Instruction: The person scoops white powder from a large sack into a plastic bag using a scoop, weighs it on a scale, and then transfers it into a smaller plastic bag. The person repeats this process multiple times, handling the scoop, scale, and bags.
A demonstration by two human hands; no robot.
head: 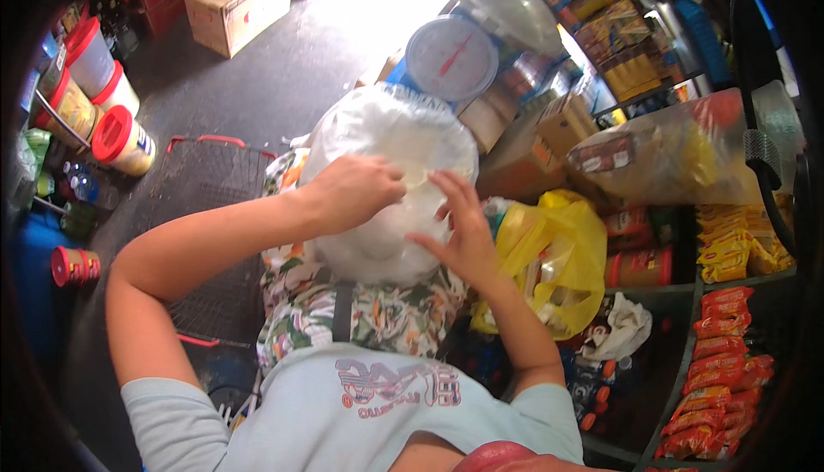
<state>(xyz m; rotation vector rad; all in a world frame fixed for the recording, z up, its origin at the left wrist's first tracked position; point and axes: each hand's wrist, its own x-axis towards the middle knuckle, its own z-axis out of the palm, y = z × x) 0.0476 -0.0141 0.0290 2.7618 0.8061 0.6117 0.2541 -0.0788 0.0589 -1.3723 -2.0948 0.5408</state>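
Note:
A round, white-looking container (380, 250) covered or lined with translucent plastic rests before me, over my patterned lower garment (380, 317). Pale content shows through the plastic, but I cannot tell what it is. My left hand (357, 192) is over its middle, with curled fingers turned to the right. Whether those fingers pinch a bit of thin plastic is not clear. My right hand (463, 224) is at the container's right side, fingers spread, thumb and forefinger apart. A faint pale edge (415, 179) shows between the two hands.
A dial scale (452, 58) with a metal pan (508, 2) stands just beyond. On the right are a yellow plastic bag (547, 259), cardboard boxes (524, 160) and shelves of red packets (714, 369). Left lie a wire rack (215, 234) and red-lidded tubs (125, 140).

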